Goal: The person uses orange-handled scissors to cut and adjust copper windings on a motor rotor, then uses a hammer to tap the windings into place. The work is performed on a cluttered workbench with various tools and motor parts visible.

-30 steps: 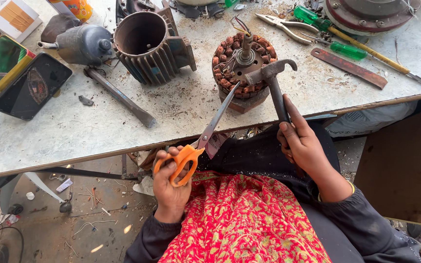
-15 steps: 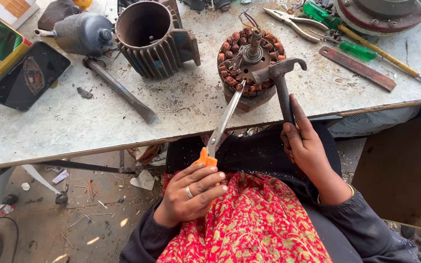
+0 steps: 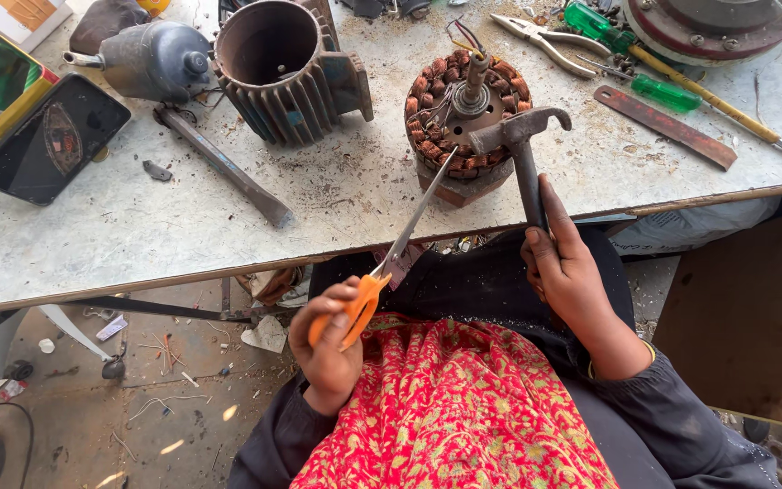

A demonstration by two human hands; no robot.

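- Head view is showing the wound motor stator (image 3: 468, 113) sitting on the near edge of the grey worktable (image 3: 138, 235), propped on a small reddish block, its shaft sticking upward and its copper coils ringing the core, a few loose wires trailing off the top.
- It is lying straight ahead of both hands, further up the table from the person's lap; the right hand (image 3: 572, 272) is looking the nearer of the two.
- That right hand is gripping the handle of a hammer (image 3: 522, 149), whose head is resting at the stator's right rim.
- Left hand (image 3: 332, 340) is closing round the orange handles of scissors (image 3: 391, 263), their long blades slanting up and to the right, tip touching the stator's lower front (or very nearly; hard to say).
- Further out, a finned motor housing (image 3: 287, 68) is lying to the left, with a flat metal bar (image 3: 224, 167) beside it, and pliers (image 3: 545, 36) and green-handled screwdrivers (image 3: 662, 91) off to the right.
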